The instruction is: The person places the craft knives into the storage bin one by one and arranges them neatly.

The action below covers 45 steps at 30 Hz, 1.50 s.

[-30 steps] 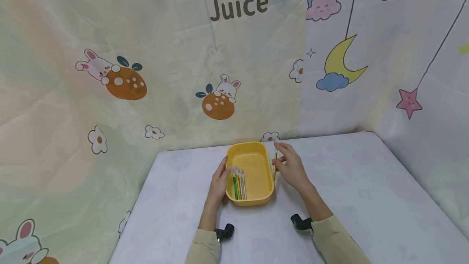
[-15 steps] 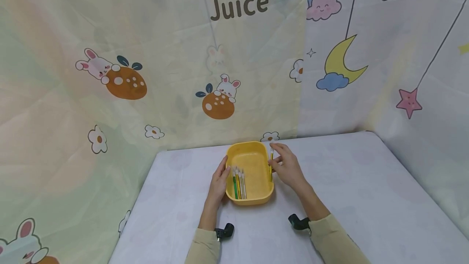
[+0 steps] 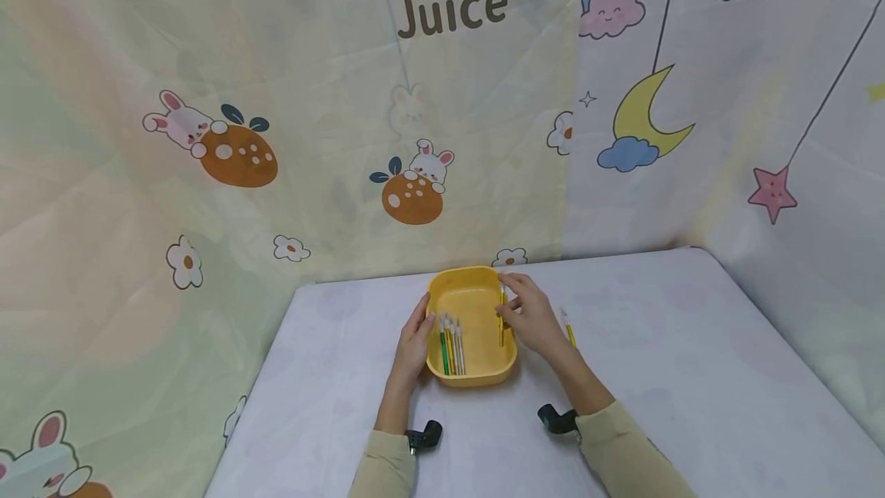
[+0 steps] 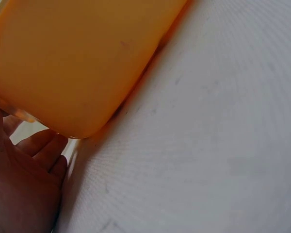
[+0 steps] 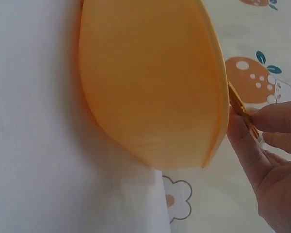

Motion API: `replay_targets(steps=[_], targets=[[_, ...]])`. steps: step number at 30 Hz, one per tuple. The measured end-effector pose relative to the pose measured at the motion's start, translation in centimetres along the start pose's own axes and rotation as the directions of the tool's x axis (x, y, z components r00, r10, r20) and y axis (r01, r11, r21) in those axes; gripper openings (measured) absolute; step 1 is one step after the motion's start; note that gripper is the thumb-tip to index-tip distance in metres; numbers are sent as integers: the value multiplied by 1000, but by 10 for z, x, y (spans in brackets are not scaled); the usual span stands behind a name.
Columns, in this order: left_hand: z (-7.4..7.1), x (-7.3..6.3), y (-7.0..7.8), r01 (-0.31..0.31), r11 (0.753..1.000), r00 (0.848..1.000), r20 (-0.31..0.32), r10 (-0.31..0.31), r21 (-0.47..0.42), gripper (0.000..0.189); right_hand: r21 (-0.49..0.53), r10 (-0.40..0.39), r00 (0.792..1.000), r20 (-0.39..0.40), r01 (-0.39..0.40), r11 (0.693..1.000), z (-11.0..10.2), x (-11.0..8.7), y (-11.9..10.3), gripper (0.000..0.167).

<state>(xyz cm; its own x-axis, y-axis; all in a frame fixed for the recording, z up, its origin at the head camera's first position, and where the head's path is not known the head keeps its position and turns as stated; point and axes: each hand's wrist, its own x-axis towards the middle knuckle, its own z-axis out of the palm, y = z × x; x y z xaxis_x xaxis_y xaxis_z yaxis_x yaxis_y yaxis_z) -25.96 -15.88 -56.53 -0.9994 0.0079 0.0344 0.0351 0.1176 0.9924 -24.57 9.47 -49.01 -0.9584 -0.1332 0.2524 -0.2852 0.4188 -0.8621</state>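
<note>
A yellow plastic tray (image 3: 473,383) is in the middle of the table; its outer wall fills much of both wrist views. My left hand (image 3: 412,344) grips the tray's left side, thumb at the rim and fingers along the outside. My right hand (image 3: 535,321) pinches a slim yellow pen (image 3: 502,325) between thumb and fingers, just inside the tray's right rim. The pen points lengthwise along the tray, and its ribbed part and pale end show beside the fingertips in the right wrist view. Several slim pens (image 3: 452,348), green, yellow and pale, lie side by side at the tray's left.
Another yellow pen (image 3: 568,327) lies on the white table (image 3: 691,375) to the right, partly behind my right wrist. A printed cloth wall (image 3: 332,198) rises behind the table's back edge. Black wrist cameras (image 3: 556,419) sit at both sleeves.
My right hand has moved left with its pen, from beyond the tray's right rim to over the inside. The pen on the table has come into sight. My left hand stays put.
</note>
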Motion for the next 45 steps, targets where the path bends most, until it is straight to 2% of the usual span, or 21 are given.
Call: replay_targets(steps=[12,21,30,37,45], targets=[[-1,-1,-2,-27,1000,1000,15,27,-1,50,14,11,999,38,-12,1000,17,1,-5,64],[-1,0,-3,-25,1000,1000,18,25,5,51,-55,23,999,22,-22,998,29,4,-12,58],[-2,-2,-2,-12,1000,1000,16,12,11,50,-80,80,995,62,-75,994,43,6,-17,57],[-2,-1,-3,-26,1000,1000,17,26,15,50,-98,62,995,77,-54,994,51,8,-18,57],[-2,2,-3,-8,1000,1000,14,8,22,49,-117,46,993,105,-33,993,60,10,-17,57]])
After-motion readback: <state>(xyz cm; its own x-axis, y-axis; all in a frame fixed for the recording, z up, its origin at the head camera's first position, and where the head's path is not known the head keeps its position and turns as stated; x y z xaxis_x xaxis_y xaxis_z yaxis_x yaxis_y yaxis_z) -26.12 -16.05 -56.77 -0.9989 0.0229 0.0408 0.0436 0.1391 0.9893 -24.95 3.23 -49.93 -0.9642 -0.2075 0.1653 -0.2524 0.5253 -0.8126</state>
